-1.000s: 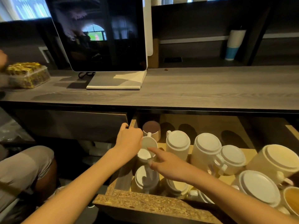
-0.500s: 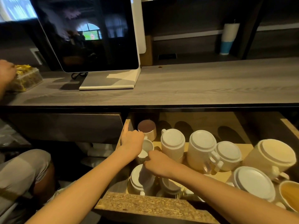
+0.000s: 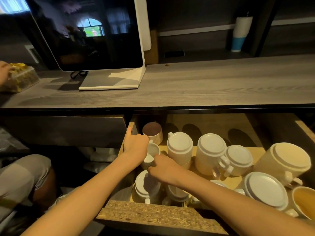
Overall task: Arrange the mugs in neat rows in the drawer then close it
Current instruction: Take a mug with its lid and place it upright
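The wooden drawer stands pulled out under the counter and holds several white mugs, most upside down. My left hand grips a small white ribbed mug near the drawer's left wall, its thumb lying along the wall's top edge. My right hand is curled against the same mug's near side, over an upturned mug. A brown-based mug stands behind, and a tall mug just to the right.
More upturned mugs crowd the drawer's right side, with one upright mug at the far right. On the counter stand a dark monitor and a clear box of gold-wrapped things, touched by another person's hand. A knee shows at left.
My right hand went from pointing with one finger to curling in against the small mug. My left hand stayed on the mug. The view shifted slightly left and down.
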